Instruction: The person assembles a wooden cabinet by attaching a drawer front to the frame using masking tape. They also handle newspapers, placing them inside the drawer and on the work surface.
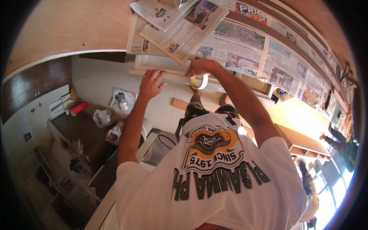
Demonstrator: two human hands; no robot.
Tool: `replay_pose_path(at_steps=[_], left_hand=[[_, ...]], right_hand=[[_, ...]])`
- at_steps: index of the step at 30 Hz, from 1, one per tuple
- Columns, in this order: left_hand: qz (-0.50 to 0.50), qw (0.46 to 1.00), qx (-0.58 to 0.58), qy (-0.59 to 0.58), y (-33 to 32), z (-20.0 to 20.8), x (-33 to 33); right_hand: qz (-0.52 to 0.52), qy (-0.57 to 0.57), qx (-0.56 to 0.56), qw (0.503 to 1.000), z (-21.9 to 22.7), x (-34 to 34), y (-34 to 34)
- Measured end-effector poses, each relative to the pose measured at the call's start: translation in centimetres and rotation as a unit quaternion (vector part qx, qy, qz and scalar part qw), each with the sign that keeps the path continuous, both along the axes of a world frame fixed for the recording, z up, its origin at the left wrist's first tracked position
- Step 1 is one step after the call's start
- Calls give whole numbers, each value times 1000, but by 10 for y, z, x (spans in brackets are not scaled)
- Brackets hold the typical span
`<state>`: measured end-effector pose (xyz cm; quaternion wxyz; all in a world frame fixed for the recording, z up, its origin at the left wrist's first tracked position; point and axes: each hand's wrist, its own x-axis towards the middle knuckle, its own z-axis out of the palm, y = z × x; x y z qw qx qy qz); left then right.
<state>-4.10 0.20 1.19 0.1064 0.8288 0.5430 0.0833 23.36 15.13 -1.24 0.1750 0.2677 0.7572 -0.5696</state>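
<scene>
- The tape roll [205, 81], a pale ring, hangs below the right hand [199, 67], just in front of the ledge [174, 76].
- The right fingers are bent over the ring's upper rim and hold it; this grip probably leaves most of its outer face free.
- The left hand [150, 83] holds nothing visible; its fingers are loosely spread over the ledge, perhaps for steadiness. I cannot tell whether they touch it.
- Above the hands, newspaper sheets [230, 48] line the slatted surface, seemingly as a cover, with pale strips along some edges.
- Loose newspaper [180, 34] lies over these in overlapping layers, one corner jutting down near the right hand; it could get in the way there.
- Below, a bare foot [195, 92] shows near a brown wood piece [181, 104] on the floor.
- Farther left, a dark table [63, 122] carries plastic bags [102, 118] and a red cylinder [78, 108].
- At far right are other people [312, 191], well apart from the hands.
</scene>
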Motion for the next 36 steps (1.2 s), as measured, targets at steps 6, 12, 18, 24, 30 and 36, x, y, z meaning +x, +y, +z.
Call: replay_pose_path(at_steps=[6, 12, 18, 24, 30, 36], left_hand=[[7, 998, 53, -16, -1, -20, 54], [2, 998, 55, -3, 2, -27, 70], [-4, 998, 70, -1, -7, -31, 95], [19, 995, 98, -8, -12, -40, 110], [28, 995, 93, -3, -16, -46, 110], [16, 997, 70, 20, -18, -41, 118]], right_hand=[[8, -79, 23, 997, 8, -11, -2], [-63, -55, -73, 994, -16, -7, -11], [-276, 123, -191, 934, -21, 49, -35], [-350, 147, -58, 923, -3, 106, -65], [-337, 182, 48, 922, 26, 220, -48], [-341, 81, 87, 932, 73, 357, -51]])
